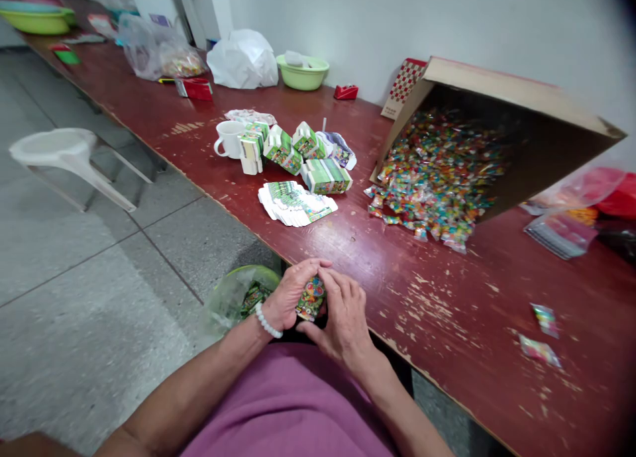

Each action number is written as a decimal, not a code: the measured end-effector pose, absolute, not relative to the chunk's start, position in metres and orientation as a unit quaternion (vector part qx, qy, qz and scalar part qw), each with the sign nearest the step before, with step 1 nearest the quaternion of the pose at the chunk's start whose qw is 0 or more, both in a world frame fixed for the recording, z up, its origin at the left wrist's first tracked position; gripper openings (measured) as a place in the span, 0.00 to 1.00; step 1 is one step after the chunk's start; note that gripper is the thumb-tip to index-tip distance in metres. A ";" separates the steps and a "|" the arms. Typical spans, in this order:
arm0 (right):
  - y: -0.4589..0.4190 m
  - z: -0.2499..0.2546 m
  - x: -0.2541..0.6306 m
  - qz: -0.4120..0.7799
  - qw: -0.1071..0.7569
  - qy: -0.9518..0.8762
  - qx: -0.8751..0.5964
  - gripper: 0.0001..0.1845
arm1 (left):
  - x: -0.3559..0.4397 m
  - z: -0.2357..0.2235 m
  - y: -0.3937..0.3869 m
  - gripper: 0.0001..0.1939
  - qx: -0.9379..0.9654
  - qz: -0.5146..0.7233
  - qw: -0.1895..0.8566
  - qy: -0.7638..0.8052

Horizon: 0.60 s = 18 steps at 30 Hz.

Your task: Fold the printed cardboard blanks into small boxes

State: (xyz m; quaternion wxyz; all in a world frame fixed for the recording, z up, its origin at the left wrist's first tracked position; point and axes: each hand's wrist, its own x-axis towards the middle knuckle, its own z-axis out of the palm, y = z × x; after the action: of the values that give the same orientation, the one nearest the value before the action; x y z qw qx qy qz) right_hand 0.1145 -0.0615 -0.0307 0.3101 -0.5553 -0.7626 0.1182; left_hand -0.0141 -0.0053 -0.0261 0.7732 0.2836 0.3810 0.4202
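Note:
Between my two hands, at the near edge of the table, is a small printed carton (311,299) with colourful cartoon pictures on a green ground. My left hand (289,293), with a pale bead bracelet at the wrist, wraps its left side. My right hand (345,311) closes round the right side, fingers bent over the top and thumb near the bottom. Beyond them lies a fanned stack of flat green-and-white cartons (297,204). Behind it sit bundled carton stacks (326,176). Wrapped candies (432,179) spill from a tipped cardboard box (556,106) to the right.
Two loose candy packets (545,320) lie at the right on the worn red table (377,271). A bin (223,304) holding green cartons stands below the edge. A white mug (229,139), a green basin (304,74) and plastic bags (243,59) are farther back; a white stool (54,146) is left.

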 end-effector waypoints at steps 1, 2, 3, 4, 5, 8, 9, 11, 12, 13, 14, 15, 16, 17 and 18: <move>-0.056 -0.030 0.110 0.111 0.299 -0.771 -0.552 0.47 | -0.017 -0.027 -0.004 0.15 0.295 0.433 0.760 0.385; -0.050 -0.028 0.106 0.112 0.290 -0.781 -0.542 0.45 | -0.021 -0.029 -0.002 0.14 0.309 0.444 0.743 0.394; -0.044 -0.027 0.102 0.121 0.282 -0.792 -0.527 0.43 | -0.027 -0.030 0.000 0.14 0.322 0.456 0.724 0.405; -0.036 -0.025 0.099 0.138 0.275 -0.806 -0.505 0.44 | -0.034 -0.031 0.002 0.14 0.335 0.468 0.701 0.421; -0.028 -0.024 0.098 0.162 0.271 -0.819 -0.480 0.45 | -0.043 -0.033 0.004 0.15 0.351 0.479 0.674 0.439; 0.000 -0.025 0.105 0.202 0.295 -0.816 -0.454 0.44 | -0.078 -0.039 0.007 0.19 0.422 0.472 0.583 0.510; 0.012 -0.027 0.111 0.193 0.318 -0.803 -0.466 0.39 | -0.090 -0.041 0.007 0.20 0.446 0.460 0.552 0.534; 0.037 -0.035 0.126 0.175 0.360 -0.763 -0.508 0.29 | -0.115 -0.049 0.008 0.22 0.474 0.446 0.496 0.575; 0.051 -0.040 0.134 0.161 0.368 -0.748 -0.528 0.26 | -0.126 -0.053 0.009 0.22 0.474 0.449 0.470 0.594; 0.064 -0.045 0.141 0.152 0.369 -0.736 -0.546 0.25 | -0.135 -0.058 0.010 0.22 0.467 0.458 0.447 0.611; 0.077 -0.050 0.146 0.150 0.370 -0.725 -0.561 0.26 | -0.142 -0.062 0.011 0.21 0.457 0.467 0.427 0.625; 0.088 -0.055 0.148 0.149 0.368 -0.720 -0.569 0.27 | -0.148 -0.064 0.013 0.20 0.448 0.477 0.411 0.635; 0.098 -0.059 0.149 0.144 0.365 -0.716 -0.577 0.28 | -0.151 -0.065 0.015 0.19 0.447 0.485 0.395 0.640; 0.106 -0.063 0.148 0.138 0.361 -0.711 -0.587 0.28 | -0.151 -0.064 0.018 0.18 0.457 0.488 0.379 0.640; 0.113 -0.065 0.145 0.131 0.355 -0.705 -0.600 0.29 | -0.149 -0.061 0.021 0.17 0.478 0.486 0.359 0.637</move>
State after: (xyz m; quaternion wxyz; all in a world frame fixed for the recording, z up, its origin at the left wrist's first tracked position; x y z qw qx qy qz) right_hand 0.1450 0.1131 -0.0653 0.3547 -0.6000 -0.7050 0.1313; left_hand -0.1491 0.0209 -0.0613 0.3588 0.4782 0.6373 0.4861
